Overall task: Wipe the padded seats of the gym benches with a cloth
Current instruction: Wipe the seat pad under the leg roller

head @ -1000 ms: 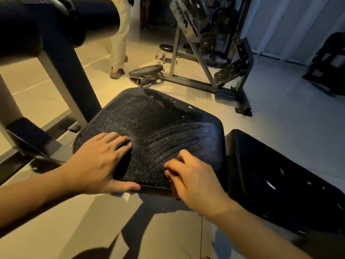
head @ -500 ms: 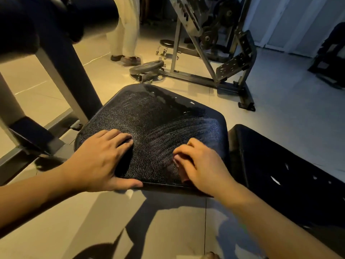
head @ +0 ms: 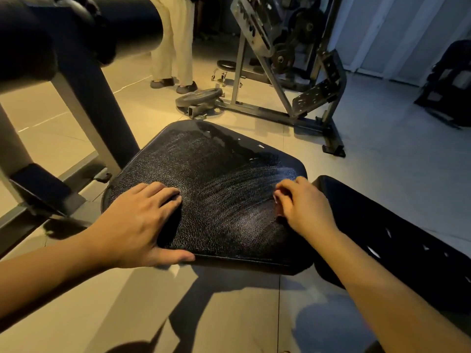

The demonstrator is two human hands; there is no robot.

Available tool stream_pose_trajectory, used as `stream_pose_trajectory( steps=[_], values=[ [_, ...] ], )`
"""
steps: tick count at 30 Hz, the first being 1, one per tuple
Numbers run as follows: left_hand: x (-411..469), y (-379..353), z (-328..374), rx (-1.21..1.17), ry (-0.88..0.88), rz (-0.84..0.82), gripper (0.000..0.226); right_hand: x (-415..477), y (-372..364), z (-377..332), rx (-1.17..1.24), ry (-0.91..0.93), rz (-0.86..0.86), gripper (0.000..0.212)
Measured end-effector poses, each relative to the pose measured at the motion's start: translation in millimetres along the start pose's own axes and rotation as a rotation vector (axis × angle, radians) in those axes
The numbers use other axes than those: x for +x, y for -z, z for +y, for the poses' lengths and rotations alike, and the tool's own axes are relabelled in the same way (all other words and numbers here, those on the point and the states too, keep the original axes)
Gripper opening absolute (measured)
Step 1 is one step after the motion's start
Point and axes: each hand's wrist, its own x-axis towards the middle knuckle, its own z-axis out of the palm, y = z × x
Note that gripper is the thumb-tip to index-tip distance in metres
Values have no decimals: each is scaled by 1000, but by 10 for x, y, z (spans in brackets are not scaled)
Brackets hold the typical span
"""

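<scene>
The black padded seat (head: 216, 174) lies in the middle of the head view, its grained surface marked with pale wet wipe streaks. My left hand (head: 137, 220) rests flat on the seat's near left corner, fingers straight and thumb along the front edge. My right hand (head: 303, 205) sits on the right side of the seat with curled fingers, bunched over a small pinkish cloth (head: 278, 212) that is mostly hidden beneath them. To the right, the bench's black back pad (head: 395, 238) slopes away.
A thick black roller pad (head: 76, 26) on a grey steel post (head: 102, 110) stands at the left. Beyond the seat are a weight plate (head: 198, 96), a steel machine frame (head: 280, 72) and a person in light trousers (head: 175, 47). Tiled floor surrounds the bench.
My right hand slid from the seat's near middle edge to its right side, leaving fresh streaks. My left hand stayed put. The person behind stepped to the right.
</scene>
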Motion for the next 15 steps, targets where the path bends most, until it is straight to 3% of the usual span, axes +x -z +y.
stream_pose_trajectory(
  steps=[2,3,7,8,10,13,15],
  values=[
    [-3,9,4,10,0,6,112,59,31,90,-90,-189,24,32],
    [-2,12,4,12,1,8,112,31,26,-7,-102,-151,25,31],
    [10,0,-1,20,-4,14,113,-314,-65,-600,176,429,-128,19],
    [13,-3,-3,23,-3,18,113,-291,-90,-627,193,503,-161,20],
    [16,-4,-6,24,-9,23,113,-44,-139,-464,194,371,-96,23],
    [4,0,3,25,-15,27,114,343,-97,40,22,-140,18,27],
    [0,1,-3,18,-21,37,113,371,-85,25,-50,-211,11,28]
  ],
)
